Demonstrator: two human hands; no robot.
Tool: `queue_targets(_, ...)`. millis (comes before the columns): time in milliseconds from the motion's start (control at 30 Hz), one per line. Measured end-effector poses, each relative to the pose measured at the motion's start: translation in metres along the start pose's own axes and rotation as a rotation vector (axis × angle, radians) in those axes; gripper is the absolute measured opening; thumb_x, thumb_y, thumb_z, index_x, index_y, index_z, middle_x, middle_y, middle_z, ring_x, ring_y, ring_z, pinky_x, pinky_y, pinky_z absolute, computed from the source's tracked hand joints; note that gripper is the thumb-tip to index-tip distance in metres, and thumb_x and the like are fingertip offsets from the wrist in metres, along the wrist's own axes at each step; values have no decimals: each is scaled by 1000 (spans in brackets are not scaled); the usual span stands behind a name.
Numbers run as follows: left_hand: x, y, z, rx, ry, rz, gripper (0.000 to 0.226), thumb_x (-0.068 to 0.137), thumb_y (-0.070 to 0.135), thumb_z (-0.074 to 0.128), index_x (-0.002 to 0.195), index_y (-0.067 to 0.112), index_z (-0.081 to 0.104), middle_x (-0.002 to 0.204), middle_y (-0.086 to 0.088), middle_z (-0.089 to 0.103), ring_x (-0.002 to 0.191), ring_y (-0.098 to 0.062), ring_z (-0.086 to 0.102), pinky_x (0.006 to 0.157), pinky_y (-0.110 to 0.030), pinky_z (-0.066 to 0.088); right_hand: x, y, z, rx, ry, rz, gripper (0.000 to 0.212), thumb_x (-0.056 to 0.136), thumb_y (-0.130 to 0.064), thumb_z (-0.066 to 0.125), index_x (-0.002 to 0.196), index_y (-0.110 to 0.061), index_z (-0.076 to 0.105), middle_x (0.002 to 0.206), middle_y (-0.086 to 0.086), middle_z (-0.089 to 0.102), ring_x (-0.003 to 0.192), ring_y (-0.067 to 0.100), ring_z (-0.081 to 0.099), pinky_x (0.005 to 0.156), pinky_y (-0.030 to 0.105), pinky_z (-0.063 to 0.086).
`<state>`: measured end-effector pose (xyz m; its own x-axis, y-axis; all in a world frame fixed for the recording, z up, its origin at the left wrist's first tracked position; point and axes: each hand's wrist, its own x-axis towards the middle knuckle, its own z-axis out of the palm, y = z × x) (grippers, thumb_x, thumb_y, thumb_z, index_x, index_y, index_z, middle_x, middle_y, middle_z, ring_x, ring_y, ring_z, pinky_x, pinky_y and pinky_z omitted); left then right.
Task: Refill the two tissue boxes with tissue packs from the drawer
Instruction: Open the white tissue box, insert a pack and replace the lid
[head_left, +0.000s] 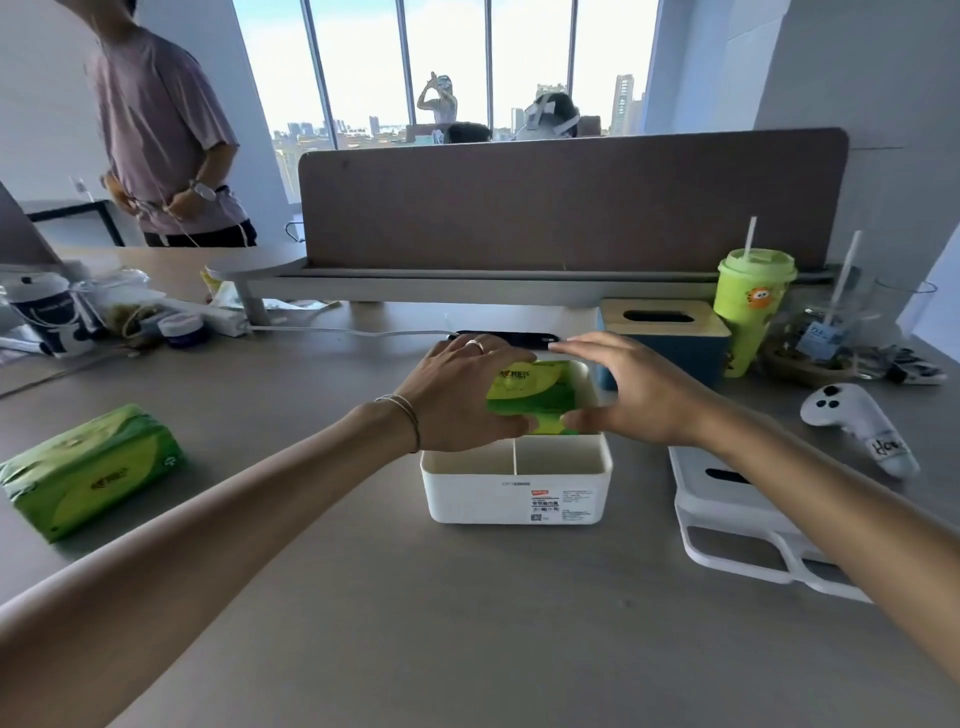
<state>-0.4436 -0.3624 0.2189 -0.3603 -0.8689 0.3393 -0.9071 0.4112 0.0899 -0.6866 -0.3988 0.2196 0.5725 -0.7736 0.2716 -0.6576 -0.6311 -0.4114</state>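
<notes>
An open white tissue box (514, 499) stands in the middle of the desk, with two small empty compartments at its near side. A green tissue pack (535, 395) sits tilted in its far compartment. My left hand (457, 395) grips the pack's left end, and my right hand (634, 395) holds its right end with the thumb on the near edge and the fingers spread over the top. A second green tissue pack (88, 473) lies on the desk at the far left. A blue tissue box with a wooden lid (701, 319) stands behind my right hand. No drawer is in view.
The white box's lid (727, 530) lies to the right, under my right forearm. A white controller (857, 421) and a green cup with a straw (753, 306) are at the right. Cups and clutter (119, 312) fill the back left. A person (166, 135) stands beyond the desk.
</notes>
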Motion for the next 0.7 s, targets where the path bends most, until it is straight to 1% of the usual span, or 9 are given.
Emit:
queue_targets(100, 6, 31, 4, -15, 8, 68, 72, 76, 70, 60, 139, 35, 51, 137, 6, 57, 125, -21, 49, 103, -36, 38, -23, 9, -16, -26, 18, 23, 86, 78, -49, 81, 153, -32, 41, 159, -5, 36, 145, 14, 32, 117, 33, 29)
queue_targets(167, 11, 56, 8, -11, -4, 119, 72, 79, 69, 61, 142, 34, 49, 143, 5, 53, 132, -20, 45, 109, -35, 33, -42, 21, -28, -47, 28, 59, 80, 82, -46, 79, 152, -32, 43, 159, -5, 36, 146, 13, 32, 114, 30, 28)
queue_targets(233, 17, 80, 14, -22, -21, 177, 74, 82, 68, 61, 145, 32, 46, 146, 5, 50, 136, -19, 41, 112, -35, 29, -62, 36, -38, -68, 47, 97, 72, 85, -43, 77, 149, -32, 47, 156, -5, 41, 144, 13, 35, 113, 28, 29)
queue_targets(333, 29, 115, 27, -39, -53, 248, 71, 83, 65, 61, 144, 32, 48, 141, 5, 54, 129, -18, 47, 105, -35, 36, -95, 57, -51, -87, 67, 169, 65, 85, -41, 77, 145, -30, 53, 149, -5, 47, 138, 11, 42, 111, 27, 32)
queue_targets(400, 38, 136, 38, -51, -103, 271, 67, 83, 65, 61, 141, 34, 49, 137, 6, 57, 125, -18, 51, 100, -35, 41, -114, 72, -57, -103, 69, 214, 61, 85, -42, 76, 142, -30, 55, 145, -7, 51, 135, 11, 45, 112, 32, 36)
queue_targets(467, 46, 156, 49, -53, -164, 287, 62, 85, 64, 59, 140, 36, 51, 133, 6, 61, 121, -19, 53, 98, -35, 42, -132, 84, -62, -127, 59, 262, 58, 86, -42, 75, 140, -32, 57, 144, -8, 53, 134, 11, 46, 112, 35, 37)
queue_targets(567, 54, 179, 66, -77, -257, 284, 55, 87, 58, 60, 138, 37, 52, 130, 4, 63, 117, -20, 58, 95, -35, 45, -155, 98, -66, -150, 41, 299, 53, 88, -40, 73, 138, -30, 59, 142, -7, 56, 133, 11, 46, 108, 29, 35)
queue_targets(633, 57, 190, 78, -78, -316, 288, 53, 88, 51, 62, 137, 37, 53, 131, 5, 62, 116, -21, 59, 95, -38, 49, -166, 103, -65, -157, 34, 313, 51, 89, -37, 73, 138, -27, 60, 141, -7, 57, 132, 10, 48, 103, 23, 32)
queue_targets(700, 60, 195, 88, -43, -357, 291, 50, 89, 44, 62, 137, 37, 52, 132, 5, 61, 117, -21, 58, 95, -41, 51, -175, 107, -63, -157, 36, 328, 50, 89, -34, 73, 137, -25, 61, 140, -6, 59, 130, 9, 49, 104, 25, 34)
